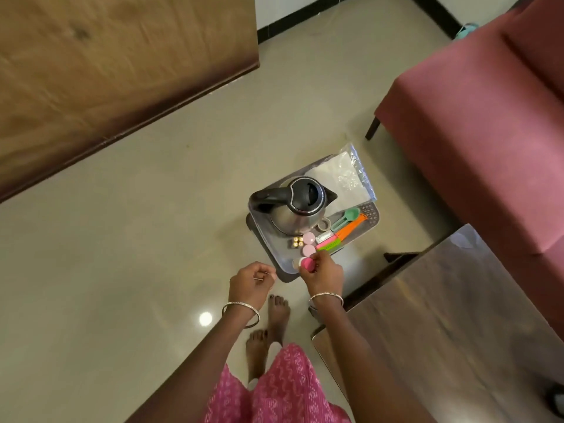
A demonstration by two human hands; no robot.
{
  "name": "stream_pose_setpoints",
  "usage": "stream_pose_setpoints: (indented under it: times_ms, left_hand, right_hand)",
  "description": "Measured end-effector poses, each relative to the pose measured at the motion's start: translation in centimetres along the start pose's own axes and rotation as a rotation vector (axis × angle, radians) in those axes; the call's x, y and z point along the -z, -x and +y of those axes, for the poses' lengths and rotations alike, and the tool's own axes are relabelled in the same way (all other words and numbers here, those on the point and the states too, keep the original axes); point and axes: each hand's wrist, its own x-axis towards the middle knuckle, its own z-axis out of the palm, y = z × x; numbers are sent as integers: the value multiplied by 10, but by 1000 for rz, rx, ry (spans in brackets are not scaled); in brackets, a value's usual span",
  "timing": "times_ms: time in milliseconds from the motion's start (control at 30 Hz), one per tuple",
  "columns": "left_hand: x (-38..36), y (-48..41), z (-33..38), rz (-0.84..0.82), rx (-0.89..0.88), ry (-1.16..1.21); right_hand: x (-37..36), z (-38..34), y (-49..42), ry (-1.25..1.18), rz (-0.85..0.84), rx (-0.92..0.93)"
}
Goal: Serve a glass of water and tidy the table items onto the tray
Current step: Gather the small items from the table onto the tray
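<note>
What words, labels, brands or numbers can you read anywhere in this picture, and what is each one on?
None can be read.
The kettle: no brand or marking visible.
The white sachet on the tray: print, if any, too small and blurred.
The pink container in the right hand: no legible label.
The plastic bag: only glare.

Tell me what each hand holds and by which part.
Right hand pinches a small pink container by its side. Left hand is curled; its contents cannot be told.
</note>
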Motion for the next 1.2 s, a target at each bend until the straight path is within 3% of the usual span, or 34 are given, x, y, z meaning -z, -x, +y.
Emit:
stream_pose_setpoints:
  times_ms: [367, 1200]
  left_hand:
    - [-29, -53, 0, 7, 6, -114]
    - [-36, -65, -15, -46, 29, -111]
  right_hand:
    - [-50, 11, -48, 396, -38, 63]
    - [-69, 23, -60, 371, 2, -8]
